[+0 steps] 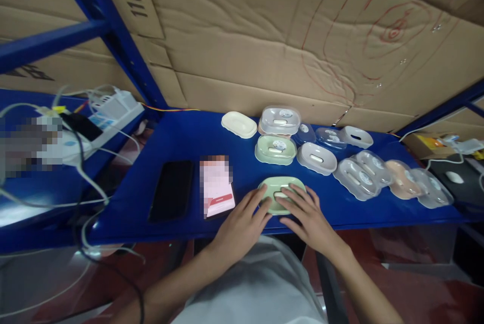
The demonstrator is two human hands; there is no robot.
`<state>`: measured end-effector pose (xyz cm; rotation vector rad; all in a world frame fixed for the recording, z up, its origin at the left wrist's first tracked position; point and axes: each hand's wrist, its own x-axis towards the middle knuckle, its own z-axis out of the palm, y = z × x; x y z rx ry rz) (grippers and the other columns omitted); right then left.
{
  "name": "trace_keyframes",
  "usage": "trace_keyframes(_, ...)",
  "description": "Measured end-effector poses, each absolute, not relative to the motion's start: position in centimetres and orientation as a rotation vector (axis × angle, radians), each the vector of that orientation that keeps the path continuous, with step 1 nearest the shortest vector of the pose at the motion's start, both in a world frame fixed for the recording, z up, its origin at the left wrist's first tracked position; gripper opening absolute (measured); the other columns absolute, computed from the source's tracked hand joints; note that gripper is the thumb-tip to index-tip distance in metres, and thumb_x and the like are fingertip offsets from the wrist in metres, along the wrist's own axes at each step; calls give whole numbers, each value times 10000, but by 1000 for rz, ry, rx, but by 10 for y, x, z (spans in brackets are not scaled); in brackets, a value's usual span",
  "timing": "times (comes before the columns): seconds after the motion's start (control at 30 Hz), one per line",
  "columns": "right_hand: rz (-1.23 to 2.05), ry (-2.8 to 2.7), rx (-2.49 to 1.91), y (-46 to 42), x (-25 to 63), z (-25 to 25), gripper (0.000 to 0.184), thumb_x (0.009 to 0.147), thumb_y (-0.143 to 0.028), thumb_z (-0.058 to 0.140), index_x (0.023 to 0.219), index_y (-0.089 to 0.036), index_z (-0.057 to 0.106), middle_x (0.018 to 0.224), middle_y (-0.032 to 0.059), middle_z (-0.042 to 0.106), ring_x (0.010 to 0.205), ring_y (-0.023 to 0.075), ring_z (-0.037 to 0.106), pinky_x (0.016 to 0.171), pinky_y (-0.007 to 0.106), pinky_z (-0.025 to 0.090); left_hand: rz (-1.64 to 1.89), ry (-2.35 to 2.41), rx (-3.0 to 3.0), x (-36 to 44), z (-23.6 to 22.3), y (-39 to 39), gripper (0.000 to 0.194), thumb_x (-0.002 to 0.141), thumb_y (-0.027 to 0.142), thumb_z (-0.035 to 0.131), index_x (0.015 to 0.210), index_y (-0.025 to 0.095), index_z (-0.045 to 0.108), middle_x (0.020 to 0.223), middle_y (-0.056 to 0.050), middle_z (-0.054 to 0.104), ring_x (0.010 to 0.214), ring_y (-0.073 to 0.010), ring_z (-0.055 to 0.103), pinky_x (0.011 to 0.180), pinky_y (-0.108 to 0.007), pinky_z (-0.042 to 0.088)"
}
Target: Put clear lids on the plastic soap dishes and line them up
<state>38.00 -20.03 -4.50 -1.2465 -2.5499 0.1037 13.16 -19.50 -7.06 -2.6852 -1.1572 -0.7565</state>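
Note:
A light green soap dish (278, 208) with a pale slot in its middle lies on the blue table near the front edge. My left hand (245, 218) grips its left side, fingers curled along the rim. From the right, my right hand (308, 215) holds the same dish, its fingers spread over the right part and rim. Just behind it sits another green soap dish (263, 152) under a clear lid with a round sticker. To the right of that is a grey-white dish (321, 166). My fingers partly cover the dish between my hands.
A cream oval piece (239, 125), a lidded dish (280, 121) and several clear lids (357, 178) are farther back and right, beside a peach piece (403, 180). Left of my hands lie a lit phone (219, 205) and a black phone (172, 190). Cables (85, 182) hang at far left.

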Motion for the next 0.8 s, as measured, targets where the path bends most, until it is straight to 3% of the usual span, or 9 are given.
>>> trace_keyframes(0.1, 357, -2517, -1238, -192, 397, -36, 722, 1032, -408, 596, 1616, -654, 249, 1603, -114, 541, 1473, 291, 552, 1198, 659, 468, -735, -1168, -2691, 132, -68, -195, 318, 1114, 273, 487, 1338, 119, 651, 1515, -193, 614, 1343, -313, 627, 1126, -452, 532)
trace_keyframes(0.17, 452, -2429, -1229, -176, 412, -25, 664, 1019, -426, 599, 1555, -710, 330, 1571, -158, 566, 1445, 276, 582, 1187, 620, 499, -733, -1182, -2695, 132, -66, -195, 307, 1108, 265, 500, 1332, 121, 652, 1507, -197, 618, 1357, -315, 616, 1128, -457, 532)
trace_keyframes(0.2, 420, -2371, -1271, -162, 420, -18, 586, 1026, -429, 583, 1532, -673, 419, 1549, -137, 597, 1441, 271, 586, 1195, 595, 497, -736, -1175, -2698, 132, -65, -195, 302, 1105, 257, 502, 1325, 116, 653, 1499, -200, 623, 1373, -320, 605, 1132, -464, 531)
trace_keyframes(0.27, 254, -2260, -1435, -124, 434, -7, 448, 1050, -440, 527, 1492, -486, 582, 1522, -24, 641, 1448, 284, 574, 1219, 567, 466, -760, -1164, -2699, 133, -64, -194, 288, 1095, 250, 514, 1298, 105, 657, 1486, -211, 626, 1399, -335, 587, 1143, -483, 529)
trace_keyframes(0.37, 96, -2172, -1740, -48, 443, 6, 565, 1015, -507, 551, 1488, -205, 608, 1564, 185, 571, 1463, 401, 525, 1197, 638, 425, -819, -1176, -2680, 134, -64, -194, 267, 1061, 238, 554, 1261, 98, 661, 1493, -225, 609, 1412, -363, 579, 1147, -505, 540)
trace_keyframes(0.53, 137, -2174, -2356, 49, 428, 10, 738, 929, -607, 637, 1559, -251, 490, 1622, 196, 500, 1462, 463, 483, 1178, 769, 278, -856, -1217, -2694, 134, -68, -195, 275, 1045, 223, 564, 1280, 106, 645, 1544, -241, 553, 1460, -367, 549, 1143, -505, 567)
trace_keyframes(0.7, 137, -2098, -2401, 65, 427, -2, 767, 893, -628, 647, 1506, -192, 496, 1470, 228, 616, 1370, 451, 563, 1197, 737, 234, -843, -1207, -2691, 131, -65, -197, 378, 1063, 399, 612, 1289, 98, 635, 1558, -275, 528, 1457, -361, 564, 1142, -478, 574)
trace_keyframes(0.8, 165, -2094, -2388, 60, 431, -7, 762, 891, -640, 638, 1489, -196, 480, 1523, 229, 562, 1383, 440, 545, 1200, 753, 200, -831, -1194, -2678, 132, -61, -197, 346, 1072, 371, 599, 1273, 94, 642, 1536, -262, 562, 1476, -333, 552, 1189, -445, 538)
